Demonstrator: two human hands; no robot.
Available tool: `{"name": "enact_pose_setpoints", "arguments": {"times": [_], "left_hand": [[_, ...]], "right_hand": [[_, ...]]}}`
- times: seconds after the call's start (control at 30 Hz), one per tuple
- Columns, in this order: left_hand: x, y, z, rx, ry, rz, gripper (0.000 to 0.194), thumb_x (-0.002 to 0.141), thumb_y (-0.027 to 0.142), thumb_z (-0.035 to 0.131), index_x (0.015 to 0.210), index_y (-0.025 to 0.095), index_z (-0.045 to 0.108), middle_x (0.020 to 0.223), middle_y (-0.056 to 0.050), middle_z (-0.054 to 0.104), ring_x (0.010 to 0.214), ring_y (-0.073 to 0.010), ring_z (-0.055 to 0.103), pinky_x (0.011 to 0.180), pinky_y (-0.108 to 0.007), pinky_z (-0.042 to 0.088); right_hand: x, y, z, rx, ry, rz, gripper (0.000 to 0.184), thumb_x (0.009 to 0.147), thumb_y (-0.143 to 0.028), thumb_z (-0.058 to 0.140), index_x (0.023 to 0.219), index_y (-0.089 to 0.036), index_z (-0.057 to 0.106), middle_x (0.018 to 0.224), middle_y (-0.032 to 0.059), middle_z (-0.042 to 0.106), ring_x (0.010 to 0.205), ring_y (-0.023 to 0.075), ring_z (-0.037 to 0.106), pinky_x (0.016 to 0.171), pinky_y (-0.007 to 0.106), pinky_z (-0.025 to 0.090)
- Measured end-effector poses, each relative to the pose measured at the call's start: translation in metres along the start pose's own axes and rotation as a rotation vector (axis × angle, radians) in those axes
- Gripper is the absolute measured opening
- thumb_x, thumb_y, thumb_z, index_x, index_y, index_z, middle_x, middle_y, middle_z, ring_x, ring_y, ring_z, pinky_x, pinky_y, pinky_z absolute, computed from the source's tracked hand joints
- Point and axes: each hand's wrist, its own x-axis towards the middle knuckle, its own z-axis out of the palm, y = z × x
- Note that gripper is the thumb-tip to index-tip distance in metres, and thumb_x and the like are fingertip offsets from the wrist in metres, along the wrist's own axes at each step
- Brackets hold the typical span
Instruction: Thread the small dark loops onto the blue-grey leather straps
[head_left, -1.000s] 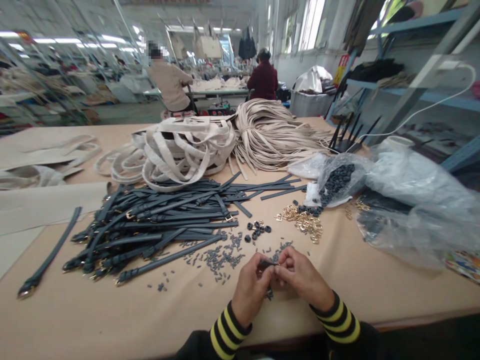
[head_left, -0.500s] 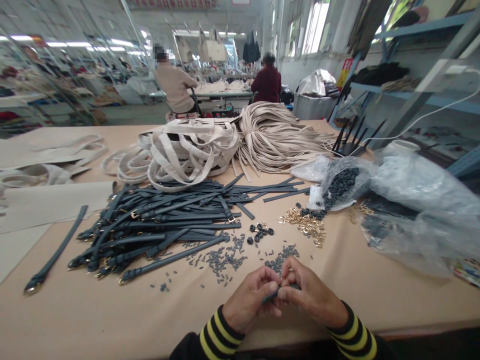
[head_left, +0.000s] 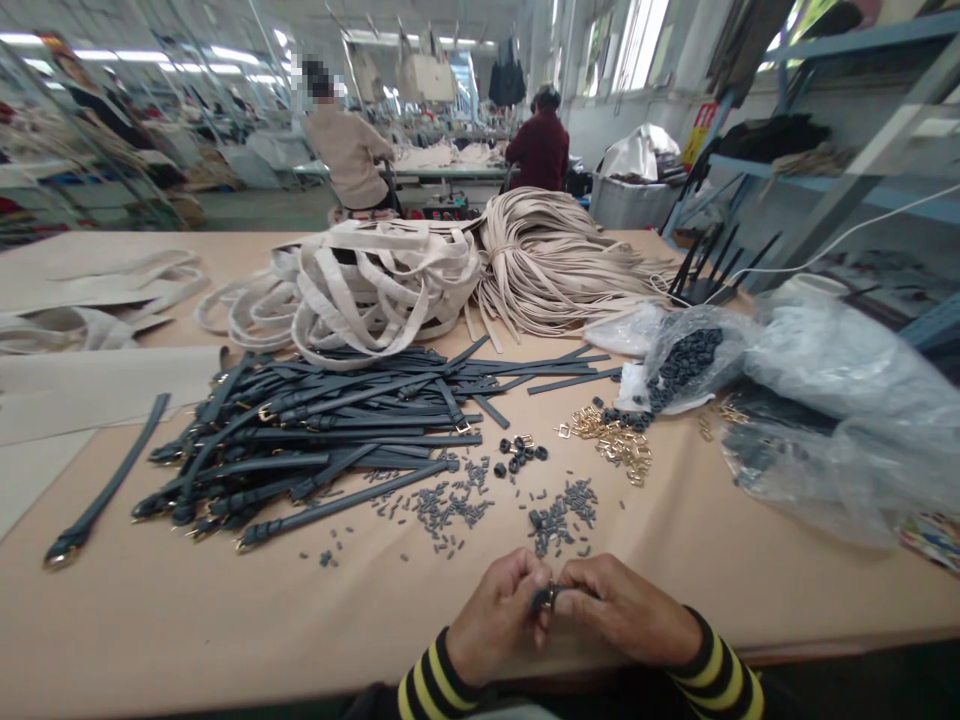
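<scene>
Near the front edge of the table, my left hand (head_left: 495, 612) and my right hand (head_left: 628, 608) meet, fingers pinched from both sides on a dark grey strap (head_left: 538, 600). A small gold buckle (head_left: 552, 595) shows on the strap between my fingertips; most of the strap is hidden by my hands. Just beyond them lies a scatter of small dark grey pieces (head_left: 559, 520). Several dark loops (head_left: 517, 458) and a pile of loose gold buckles (head_left: 616, 440) lie farther back. To the left is a heap of dark buckled straps (head_left: 300, 440).
One buckled strap (head_left: 109, 485) lies apart at the left. Behind are looped beige webbing (head_left: 375, 280) and a tied beige strap bundle (head_left: 547, 260). Clear plastic bags (head_left: 847, 370), one with dark loops inside, cover the right. Two people sit working beyond the table.
My hands have come slightly toward me, away from the small grey pieces. The gold buckle on the strap shows more plainly between my fingers, and my left fingers have shifted on the strap.
</scene>
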Motion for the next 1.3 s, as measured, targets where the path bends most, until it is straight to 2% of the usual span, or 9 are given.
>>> {"name": "enact_pose_setpoints", "arguments": {"times": [0.13, 0.23, 0.4, 0.57, 0.67, 0.83, 0.97, 1.13, 1.3], "left_hand": [[-0.001, 0.000, -0.001, 0.485, 0.280, 0.212, 0.025, 0.081, 0.038, 0.043, 0.069, 0.016, 0.046, 0.064, -0.001, 0.048, 0.061, -0.0101, 0.044, 0.057, -0.022, 0.035], [0.000, 0.000, -0.001, 0.568, 0.385, 0.246, 0.024, 0.081, 0.037, 0.044, 0.068, 0.018, 0.047, 0.066, -0.002, 0.051, 0.063, -0.0113, 0.047, 0.060, -0.023, 0.036], [0.001, 0.006, -0.004, 0.204, 0.211, 0.012, 0.030, 0.081, 0.047, 0.039, 0.071, 0.019, 0.038, 0.046, 0.005, 0.048, 0.036, -0.0068, 0.040, 0.038, -0.018, 0.030], [0.007, 0.011, -0.009, -0.056, 0.045, 0.002, 0.034, 0.074, 0.049, 0.050, 0.075, 0.017, 0.038, 0.050, 0.005, 0.053, 0.035, -0.0049, 0.043, 0.036, -0.015, 0.035], [0.013, 0.011, -0.014, -0.068, 0.000, -0.013, 0.036, 0.069, 0.046, 0.059, 0.075, 0.016, 0.041, 0.053, 0.004, 0.054, 0.035, -0.0045, 0.044, 0.033, -0.015, 0.036], [0.024, 0.015, -0.018, -0.064, 0.075, -0.036, 0.035, 0.071, 0.046, 0.057, 0.068, 0.014, 0.043, 0.049, 0.003, 0.054, 0.033, -0.0037, 0.043, 0.033, -0.014, 0.033], [0.031, 0.020, -0.022, -0.045, 0.169, 0.003, 0.032, 0.072, 0.045, 0.056, 0.070, 0.016, 0.042, 0.046, 0.006, 0.052, 0.032, -0.0038, 0.042, 0.031, -0.013, 0.032], [0.037, 0.023, -0.029, -0.014, 0.222, 0.053, 0.030, 0.073, 0.042, 0.055, 0.070, 0.016, 0.041, 0.051, 0.005, 0.053, 0.035, -0.0038, 0.045, 0.033, -0.013, 0.033], [0.040, 0.018, -0.031, 0.011, 0.231, 0.095, 0.028, 0.075, 0.041, 0.053, 0.071, 0.016, 0.041, 0.053, 0.004, 0.054, 0.037, -0.0046, 0.047, 0.034, -0.014, 0.035]], "right_hand": [[0.005, 0.004, 0.006, -0.185, 0.090, 0.031, 0.026, 0.078, -0.042, 0.052, 0.070, -0.017, 0.054, 0.061, -0.0034, 0.050, 0.056, 0.0113, 0.044, 0.050, 0.022, 0.029], [0.010, 0.005, 0.009, -0.253, 0.125, 0.065, 0.025, 0.081, -0.039, 0.049, 0.068, -0.017, 0.051, 0.061, -0.0029, 0.050, 0.057, 0.0118, 0.045, 0.052, 0.023, 0.030], [0.010, 0.003, 0.003, -0.128, 0.097, 0.047, 0.025, 0.086, -0.026, 0.039, 0.065, -0.018, 0.049, 0.053, -0.0047, 0.049, 0.052, 0.0095, 0.047, 0.054, 0.021, 0.034], [0.011, 0.003, -0.005, -0.037, 0.096, 0.061, 0.020, 0.085, -0.026, 0.042, 0.071, -0.017, 0.053, 0.052, -0.0049, 0.050, 0.048, 0.0091, 0.046, 0.050, 0.020, 0.035], [0.016, 0.000, -0.008, -0.115, 0.128, 0.047, 0.017, 0.083, -0.023, 0.044, 0.070, -0.018, 0.053, 0.053, -0.0044, 0.052, 0.050, 0.0096, 0.049, 0.052, 0.020, 0.037], [0.029, -0.006, -0.017, -0.377, 0.169, 0.009, 0.016, 0.083, -0.023, 0.046, 0.072, -0.019, 0.056, 0.055, -0.0022, 0.057, 0.052, 0.0115, 0.053, 0.053, 0.021, 0.037], [0.045, 0.000, -0.039, -0.441, 0.132, 0.024, 0.015, 0.082, -0.028, 0.049, 0.074, -0.019, 0.058, 0.061, -0.0008, 0.061, 0.057, 0.0130, 0.055, 0.053, 0.022, 0.038], [0.076, 0.013, -0.067, -0.675, 0.439, 0.125, 0.010, 0.082, -0.024, 0.048, 0.083, -0.019, 0.056, 0.069, 0.0001, 0.061, 0.065, 0.0137, 0.055, 0.061, 0.023, 0.039], [0.103, 0.018, -0.059, -0.793, 0.467, 0.166, 0.006, 0.076, -0.018, 0.054, 0.082, -0.020, 0.055, 0.077, 0.0025, 0.059, 0.075, 0.0166, 0.054, 0.068, 0.026, 0.038]]}}
